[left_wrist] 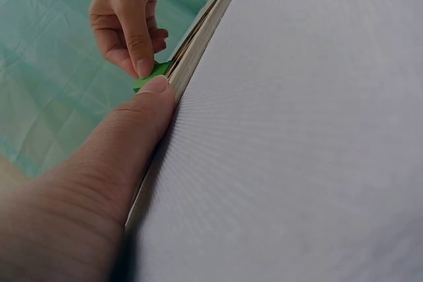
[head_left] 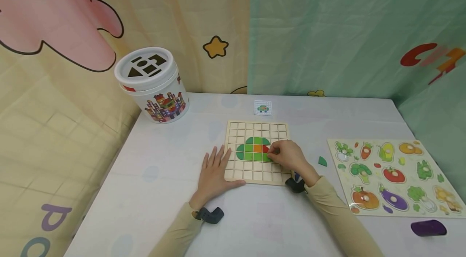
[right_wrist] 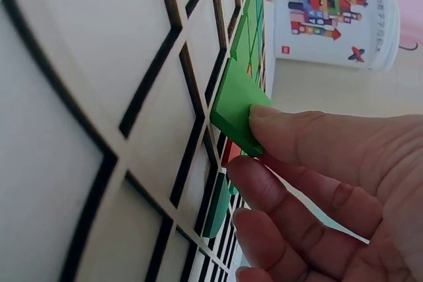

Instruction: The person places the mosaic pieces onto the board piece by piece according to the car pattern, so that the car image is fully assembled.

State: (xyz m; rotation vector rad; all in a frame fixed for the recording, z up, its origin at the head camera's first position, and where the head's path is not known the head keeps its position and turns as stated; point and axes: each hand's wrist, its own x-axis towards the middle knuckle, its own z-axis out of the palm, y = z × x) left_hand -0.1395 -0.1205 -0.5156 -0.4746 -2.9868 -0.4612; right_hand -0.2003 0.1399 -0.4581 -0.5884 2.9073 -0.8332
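Two hands at pale wooden grid board, left hand flat, fingers straight on board's left edge, right hand hiding board's right cells, pinching green square tile tilted over a cell beside green, orange and red tiles.

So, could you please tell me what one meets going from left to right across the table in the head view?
White bucket → left hand → wooden grid board → right hand, pinching a green tile → loose green piece → vegetable puzzle board.
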